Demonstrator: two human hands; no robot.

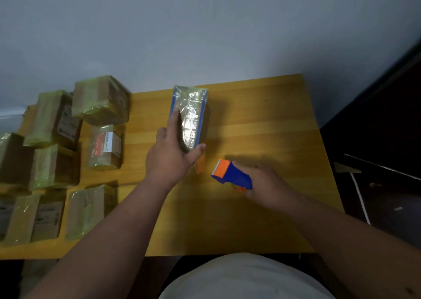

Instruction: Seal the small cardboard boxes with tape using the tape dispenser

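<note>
Head view shows my left hand [169, 156] holding a small box [190, 116] near the back of the yellow tabletop [262, 121]. My fingers run up its left side and my thumb hooks round its near end, so this grip is clamped on the box. The box stands well apart from the others and is already shiny with clear tape on top, with blue edges showing. My right hand [267, 184] sits on the tabletop just beside it, to the right, with the fingers curled round the blue and orange tape dispenser [231, 173]. The orange end points up at the box but does not touch it. I think the box is light and stiff, but the tape makes it slick, so it could slide when I push on it. I would hold it by its two long sides, low down, and keep my fingers off the top. A pile of taped boxes [100, 100] sits on the left. The picture is a bit blurry.
</note>
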